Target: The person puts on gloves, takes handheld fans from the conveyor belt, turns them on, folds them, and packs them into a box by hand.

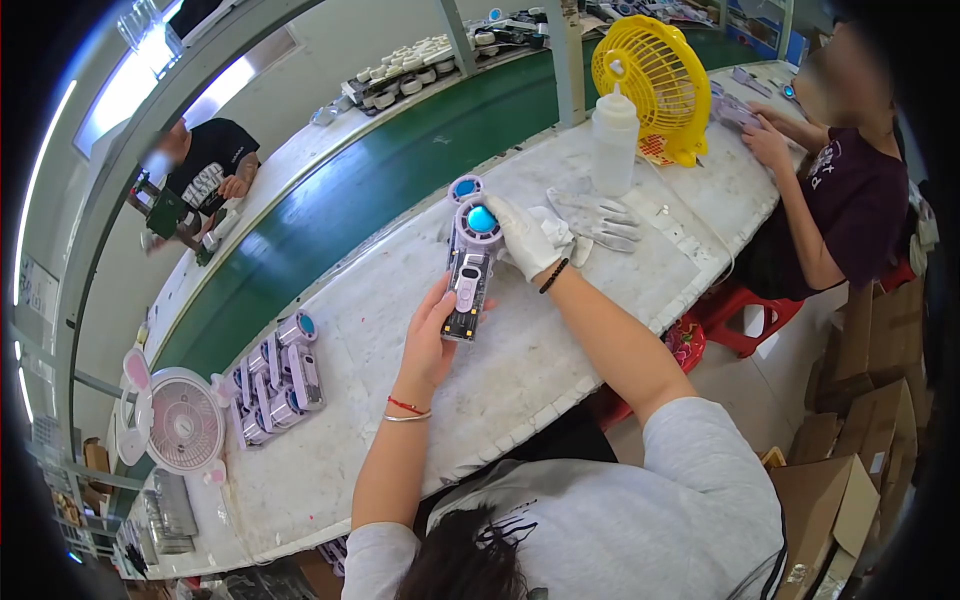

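In the head view, my left hand (430,325) is bare and wraps round the lower body of a lavender handheld fan (467,285). The fan has a clear dark lower casing, a pale oval button panel and a round head with a shiny blue centre. My right hand (522,238), in a white glove, grips the side of that round head; some of its fingers are hidden. Just beyond the head, a second round fan head (465,188) with a blue centre shows; its body is mostly hidden.
A white glove (598,218), squeeze bottle (614,140) and yellow fan (655,85) stand or lie to the right. Stacked lavender fans (280,380) and a pink-and-white fan (185,425) are at left. A green conveyor belt (350,225) runs behind. Two people sit nearby.
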